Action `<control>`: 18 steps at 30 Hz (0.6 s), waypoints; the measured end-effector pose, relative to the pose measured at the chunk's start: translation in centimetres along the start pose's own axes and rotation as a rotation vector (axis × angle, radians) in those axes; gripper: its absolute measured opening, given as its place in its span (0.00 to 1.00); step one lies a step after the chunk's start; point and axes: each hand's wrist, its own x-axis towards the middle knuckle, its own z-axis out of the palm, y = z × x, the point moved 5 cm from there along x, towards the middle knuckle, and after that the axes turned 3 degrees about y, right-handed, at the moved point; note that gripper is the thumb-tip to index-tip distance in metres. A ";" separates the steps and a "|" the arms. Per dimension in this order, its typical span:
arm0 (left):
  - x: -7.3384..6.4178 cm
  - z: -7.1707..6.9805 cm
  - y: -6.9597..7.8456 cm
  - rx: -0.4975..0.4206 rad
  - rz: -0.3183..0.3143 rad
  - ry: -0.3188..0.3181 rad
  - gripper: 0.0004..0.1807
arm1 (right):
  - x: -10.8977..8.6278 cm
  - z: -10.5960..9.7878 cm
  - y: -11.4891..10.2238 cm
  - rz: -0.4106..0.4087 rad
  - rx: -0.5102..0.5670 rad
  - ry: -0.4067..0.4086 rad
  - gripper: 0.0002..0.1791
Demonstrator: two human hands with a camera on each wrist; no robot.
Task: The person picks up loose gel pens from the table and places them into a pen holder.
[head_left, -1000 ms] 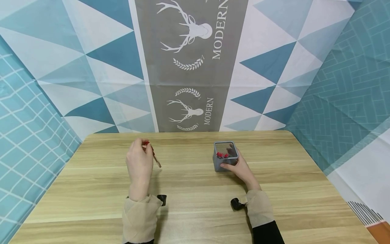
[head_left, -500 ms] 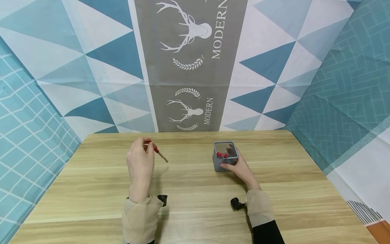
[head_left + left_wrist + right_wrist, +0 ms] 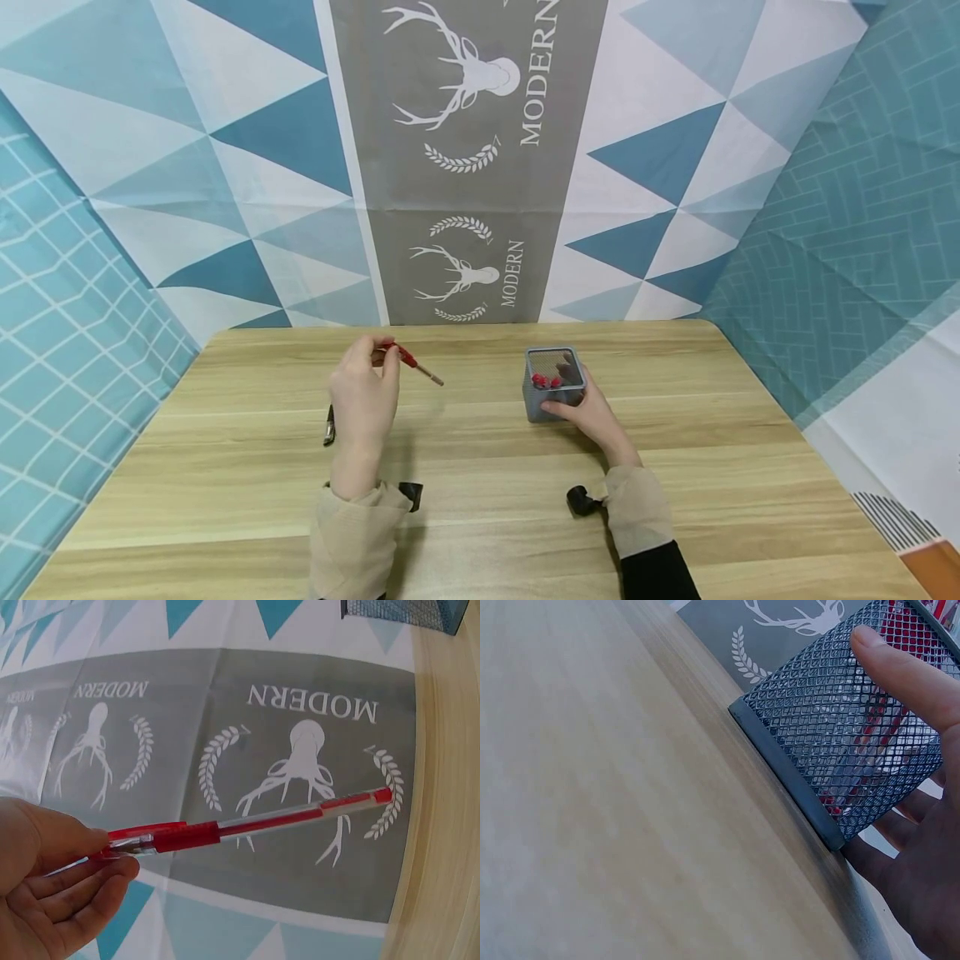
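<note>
Currently, red pen pinched by left hand
It juts between both hands; right hand grips a mesh cup.

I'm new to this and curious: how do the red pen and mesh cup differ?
The pen is slim and mostly red; the cup is boxy and grey. The pen slants above the table; the cup stands upright on it. The left hand pinches the pen's end; the right hand grips the cup's side. Both are held and partly see-through.
</note>
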 end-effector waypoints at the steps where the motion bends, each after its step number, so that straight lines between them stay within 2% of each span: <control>1: -0.1 0.1 0.2 -0.006 0.006 -0.004 0.06 | 0.0 0.0 0.0 -0.001 0.000 0.000 0.49; 12: -0.6 1.0 1.3 -0.071 0.049 -0.023 0.05 | 0.0 0.0 0.1 0.002 -0.006 -0.004 0.49; 18: -0.6 1.1 1.9 -0.099 0.069 -0.009 0.05 | -0.1 -0.1 0.0 -0.005 -0.002 -0.003 0.49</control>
